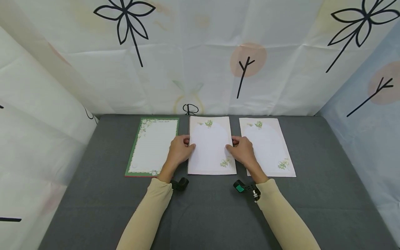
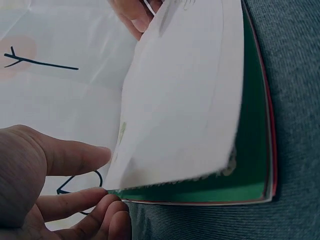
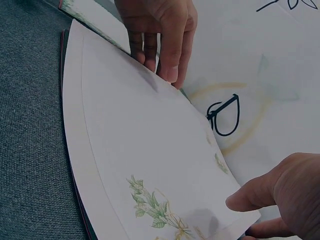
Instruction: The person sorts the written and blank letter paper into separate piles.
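A white sheet of paper (image 1: 210,146) printed with small green leaf sprigs lies at the middle of the table, on top of a stack. My left hand (image 1: 180,150) pinches its left edge, thumb on top and fingers underneath. At the opposite edge my right hand (image 1: 243,150) grips it the same way. The sheet bows between the hands in the right wrist view. Its near edge stands off a green-bordered sheet (image 2: 250,175) below, with red edges under that, as the left wrist view shows.
To the left lies a green-bordered sheet (image 1: 156,146) with a red edge below it. A second leaf-printed sheet (image 1: 265,146) lies to the right, partly under my right forearm. Dark grey cloth (image 1: 206,215) covers the table. White printed fabric (image 1: 200,69) hangs behind and at both sides.
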Demonstrator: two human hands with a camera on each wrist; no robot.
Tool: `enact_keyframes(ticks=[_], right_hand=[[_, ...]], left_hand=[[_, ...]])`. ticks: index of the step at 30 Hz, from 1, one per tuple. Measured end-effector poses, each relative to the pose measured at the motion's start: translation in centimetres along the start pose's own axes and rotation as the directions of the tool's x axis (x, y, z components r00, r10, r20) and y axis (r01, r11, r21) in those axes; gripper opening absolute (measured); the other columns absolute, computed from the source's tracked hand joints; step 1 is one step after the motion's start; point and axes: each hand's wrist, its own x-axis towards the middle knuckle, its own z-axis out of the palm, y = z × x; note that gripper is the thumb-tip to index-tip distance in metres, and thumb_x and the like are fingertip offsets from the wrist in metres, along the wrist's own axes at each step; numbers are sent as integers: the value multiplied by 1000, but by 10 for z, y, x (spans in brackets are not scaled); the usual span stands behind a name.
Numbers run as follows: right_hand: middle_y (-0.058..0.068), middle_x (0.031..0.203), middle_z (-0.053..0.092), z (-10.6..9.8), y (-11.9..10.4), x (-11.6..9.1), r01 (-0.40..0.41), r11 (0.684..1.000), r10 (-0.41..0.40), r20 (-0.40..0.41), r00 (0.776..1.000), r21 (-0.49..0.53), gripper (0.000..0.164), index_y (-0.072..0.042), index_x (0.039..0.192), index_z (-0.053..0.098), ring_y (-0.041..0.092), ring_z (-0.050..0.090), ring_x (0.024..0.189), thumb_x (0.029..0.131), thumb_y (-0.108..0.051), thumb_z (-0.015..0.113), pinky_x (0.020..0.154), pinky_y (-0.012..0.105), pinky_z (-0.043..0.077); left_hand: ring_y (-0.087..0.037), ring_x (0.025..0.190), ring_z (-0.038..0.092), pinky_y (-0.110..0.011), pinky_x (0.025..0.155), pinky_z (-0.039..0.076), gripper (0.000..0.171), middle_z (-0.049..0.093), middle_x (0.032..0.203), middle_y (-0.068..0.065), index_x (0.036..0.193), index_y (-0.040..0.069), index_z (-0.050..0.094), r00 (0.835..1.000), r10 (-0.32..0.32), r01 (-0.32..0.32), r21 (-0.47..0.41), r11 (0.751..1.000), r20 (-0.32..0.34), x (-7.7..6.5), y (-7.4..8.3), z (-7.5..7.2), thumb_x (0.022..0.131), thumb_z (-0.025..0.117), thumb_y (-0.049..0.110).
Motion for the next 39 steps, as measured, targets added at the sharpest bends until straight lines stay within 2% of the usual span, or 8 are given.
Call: enact_keyframes(ticks=[9,15,20,27,33,39], right_hand=[[21,104,68,0,0,-1,17,998,-12,-72,997,66,42,4,130,65,33,65,95,91,-11,69,84,47,50],[20,102,70,-1,0,0,34,992,-28,-53,998,121,38,3,128,66,32,66,93,91,-6,67,80,44,52],[21,102,70,-6,-4,-1,26,979,-18,-39,999,204,35,5,125,66,32,66,91,90,-1,67,74,34,51],[19,101,69,-13,-8,-3,3,945,3,-19,1000,326,27,7,119,67,16,62,78,93,0,67,67,22,50],[20,100,68,-21,-9,-5,-3,922,6,-6,1000,388,23,9,116,67,13,62,76,95,-1,65,69,22,52],[17,96,70,-32,-8,-6,-6,917,13,-15,1000,398,23,10,115,67,12,62,76,97,-3,66,71,24,53]], left_hand=[[-30,92,69,-44,78,55,39,68,100,-15,129,-6,64,1000,5,-7,-103,995,-22,2,2,-3,93,70,8],[-31,94,70,-43,78,56,41,68,99,-16,130,-7,63,1000,-15,11,-148,989,-26,1,4,-4,92,70,7],[-30,90,69,-41,77,55,34,69,93,-14,122,-6,68,998,-33,24,-169,985,-47,0,5,-7,91,71,9],[-27,89,69,-38,75,55,22,71,94,-12,111,-1,72,996,-58,45,-186,982,-66,-1,5,-10,94,70,12],[-29,90,70,-38,74,57,20,71,96,-15,109,-2,72,998,-41,26,-240,970,-57,-5,9,-15,95,71,12],[-27,88,71,-34,72,57,19,71,97,-15,109,-2,72,999,-19,8,-283,959,-38,-7,13,-17,94,71,11]])
